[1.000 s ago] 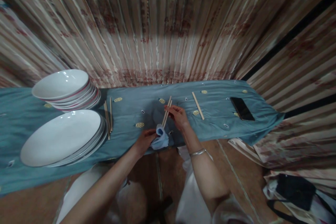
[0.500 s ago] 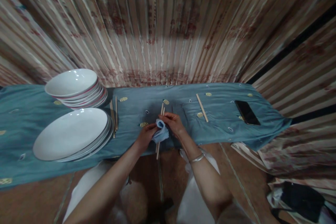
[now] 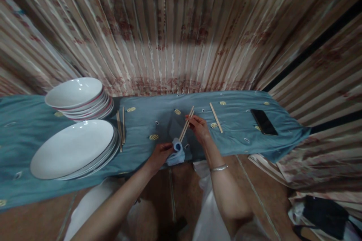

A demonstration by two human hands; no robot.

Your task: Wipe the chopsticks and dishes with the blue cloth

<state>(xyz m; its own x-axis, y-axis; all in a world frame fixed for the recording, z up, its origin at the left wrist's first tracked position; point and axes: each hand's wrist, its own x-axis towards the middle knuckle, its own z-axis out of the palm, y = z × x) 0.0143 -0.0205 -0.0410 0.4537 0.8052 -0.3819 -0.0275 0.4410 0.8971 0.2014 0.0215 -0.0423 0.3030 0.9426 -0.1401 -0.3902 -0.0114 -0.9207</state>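
Note:
My left hand (image 3: 161,155) is closed on a crumpled light blue cloth (image 3: 177,155) at the front edge of the table. In my right hand (image 3: 199,127) a pair of wooden chopsticks (image 3: 186,126) is pinched near the upper end, slanting down to the left. Their lower ends reach the cloth; whether the cloth wraps them there I cannot tell. To the right of my right hand, more chopsticks (image 3: 216,118) lie close together on the cloth-covered table. Several others (image 3: 120,131) lie at the left, beside the plates.
A stack of white oval plates (image 3: 75,150) stands at the left front, with a stack of white bowls (image 3: 76,94) behind it. A black phone (image 3: 264,122) lies at the right of the teal tablecloth (image 3: 147,115). Patterned curtains (image 3: 181,45) hang behind the table.
My right hand has moved right and away from the cloth, tilting the chopsticks to the right. My left hand and the cloth have come slightly lower, and the hands are farther apart.

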